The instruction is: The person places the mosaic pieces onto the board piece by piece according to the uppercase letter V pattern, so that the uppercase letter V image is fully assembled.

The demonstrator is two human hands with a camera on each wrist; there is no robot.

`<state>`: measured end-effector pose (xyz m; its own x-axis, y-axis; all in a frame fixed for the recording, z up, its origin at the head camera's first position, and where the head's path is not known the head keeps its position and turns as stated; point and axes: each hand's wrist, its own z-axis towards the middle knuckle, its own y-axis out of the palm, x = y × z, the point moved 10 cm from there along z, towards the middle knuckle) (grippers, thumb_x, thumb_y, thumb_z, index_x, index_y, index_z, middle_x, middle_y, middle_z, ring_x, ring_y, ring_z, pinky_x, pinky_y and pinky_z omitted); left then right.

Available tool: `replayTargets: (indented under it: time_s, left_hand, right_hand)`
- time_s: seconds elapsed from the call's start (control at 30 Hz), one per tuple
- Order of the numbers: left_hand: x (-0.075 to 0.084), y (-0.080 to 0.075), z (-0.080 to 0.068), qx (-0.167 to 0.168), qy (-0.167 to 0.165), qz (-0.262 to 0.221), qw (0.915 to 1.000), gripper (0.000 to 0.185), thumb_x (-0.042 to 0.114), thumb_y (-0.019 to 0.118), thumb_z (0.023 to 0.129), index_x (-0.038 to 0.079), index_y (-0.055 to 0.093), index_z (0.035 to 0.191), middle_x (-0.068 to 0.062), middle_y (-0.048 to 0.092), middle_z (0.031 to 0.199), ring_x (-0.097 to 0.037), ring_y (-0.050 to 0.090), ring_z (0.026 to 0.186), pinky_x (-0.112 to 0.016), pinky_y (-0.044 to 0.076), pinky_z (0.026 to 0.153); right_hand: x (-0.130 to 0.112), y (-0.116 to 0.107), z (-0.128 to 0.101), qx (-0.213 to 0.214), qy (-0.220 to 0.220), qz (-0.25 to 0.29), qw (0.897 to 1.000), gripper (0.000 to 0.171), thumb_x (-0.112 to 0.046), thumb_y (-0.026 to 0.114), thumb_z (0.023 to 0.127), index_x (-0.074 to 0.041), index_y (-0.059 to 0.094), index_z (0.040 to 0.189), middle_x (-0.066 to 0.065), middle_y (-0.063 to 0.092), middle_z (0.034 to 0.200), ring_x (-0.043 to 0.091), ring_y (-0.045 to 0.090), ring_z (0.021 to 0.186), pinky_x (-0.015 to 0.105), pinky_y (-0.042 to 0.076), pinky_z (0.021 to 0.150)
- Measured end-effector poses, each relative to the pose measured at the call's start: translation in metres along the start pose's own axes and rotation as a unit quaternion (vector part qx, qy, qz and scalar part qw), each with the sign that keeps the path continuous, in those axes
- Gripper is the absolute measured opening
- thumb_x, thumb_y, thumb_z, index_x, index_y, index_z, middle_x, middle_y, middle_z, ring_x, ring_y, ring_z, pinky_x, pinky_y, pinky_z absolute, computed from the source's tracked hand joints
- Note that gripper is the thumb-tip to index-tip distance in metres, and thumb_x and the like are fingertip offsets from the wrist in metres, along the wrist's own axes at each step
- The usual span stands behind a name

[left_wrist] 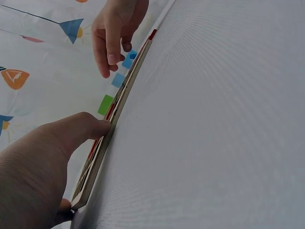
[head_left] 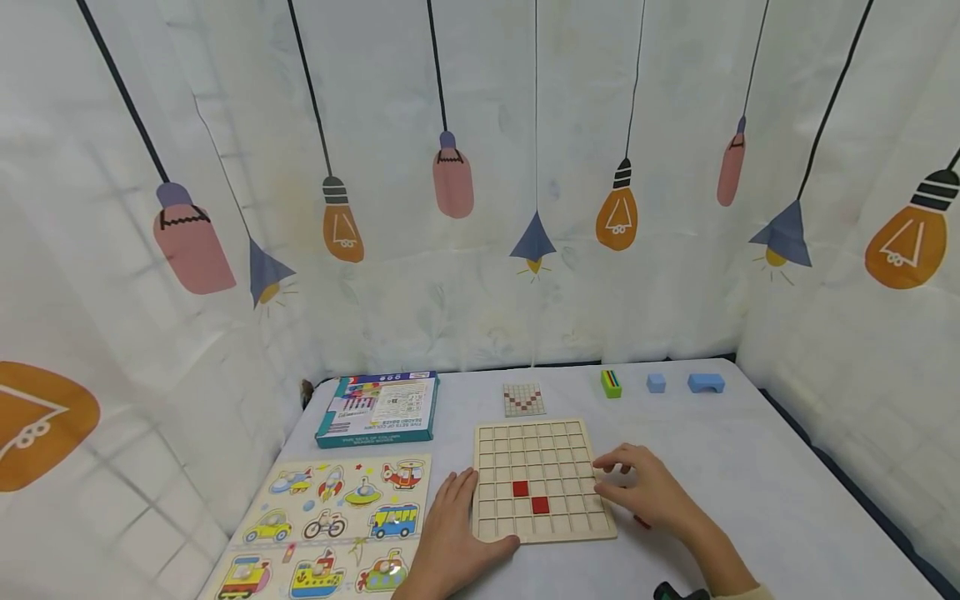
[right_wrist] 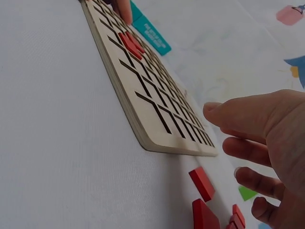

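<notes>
A square wooden grid board (head_left: 570, 447) lies on the white table, with one red tile (head_left: 521, 489) and a second red tile (head_left: 540, 505) in its cells. My left hand (head_left: 459, 537) holds the board's near left corner, thumb along the front edge and fingers along the left side. Over the right edge hovers my right hand (head_left: 645, 490), its fingers loosely bent with nothing visible between them. Beneath it, several loose red tiles (right_wrist: 202, 183) lie on the table beside the board, mostly hidden in the head view. Behind the board is a small patterned card (head_left: 523, 400).
A picture puzzle board (head_left: 300, 506) with vehicles lies at the left, below a teal-edged box (head_left: 382, 408). Along the back right stand a green striped block (head_left: 611, 384), a blue cube (head_left: 656, 383) and a blue arch block (head_left: 706, 383). A dark object (head_left: 678, 592) is at the front edge.
</notes>
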<state>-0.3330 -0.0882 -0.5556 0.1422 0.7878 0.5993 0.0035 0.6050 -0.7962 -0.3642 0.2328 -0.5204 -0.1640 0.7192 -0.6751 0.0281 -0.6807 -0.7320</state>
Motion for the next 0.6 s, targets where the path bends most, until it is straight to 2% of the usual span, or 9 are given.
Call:
replayTargets:
  time_s: [0.3, 0.4, 0.53, 0.6]
  left_hand:
    - [0.000, 0.000, 0.000, 0.000, 0.003, -0.003, 1.0000, 0.130, 0.086, 0.085, 0.068, 0.010, 0.048, 0.167, -0.012, 0.049, 0.173, -0.044, 0.035, 0.166, -0.069, 0.037, 0.131]
    - [0.000, 0.000, 0.000, 0.002, 0.003, -0.004, 1.0000, 0.130, 0.086, 0.085, 0.068, 0.010, 0.048, 0.167, -0.013, 0.049, 0.173, -0.044, 0.035, 0.166, -0.069, 0.038, 0.131]
    - [0.001, -0.001, -0.001, 0.004, 0.003, -0.001, 1.0000, 0.129, 0.086, 0.085, 0.068, 0.010, 0.048, 0.167, -0.013, 0.049, 0.173, -0.044, 0.036, 0.165, -0.069, 0.039, 0.130]
    - [0.001, -0.002, -0.001, 0.006, 0.003, 0.000, 1.0000, 0.129, 0.085, 0.085, 0.068, 0.010, 0.049, 0.167, -0.013, 0.049, 0.173, -0.044, 0.036, 0.165, -0.069, 0.039, 0.130]
  right_hand:
    - [0.016, -0.007, -0.006, -0.018, 0.003, 0.013, 1.000, 0.027, -0.034, 0.093, 0.090, -0.029, 0.082, 0.115, -0.009, 0.074, 0.113, 0.015, 0.061, 0.106, 0.029, 0.057, 0.091]
    - [0.019, -0.009, -0.009, -0.019, -0.003, 0.011, 1.000, 0.027, -0.032, 0.094, 0.090, -0.027, 0.083, 0.114, -0.007, 0.074, 0.114, 0.015, 0.060, 0.103, 0.026, 0.055, 0.087]
    - [0.023, -0.010, -0.012, -0.024, -0.003, 0.001, 1.000, 0.028, -0.032, 0.095, 0.089, -0.027, 0.083, 0.113, -0.007, 0.070, 0.105, 0.015, 0.055, 0.096, 0.024, 0.047, 0.078]
    - [0.024, -0.010, -0.012, -0.028, 0.000, -0.006, 1.000, 0.029, -0.032, 0.096, 0.088, -0.027, 0.083, 0.113, -0.008, 0.069, 0.102, 0.015, 0.053, 0.096, 0.025, 0.046, 0.077]
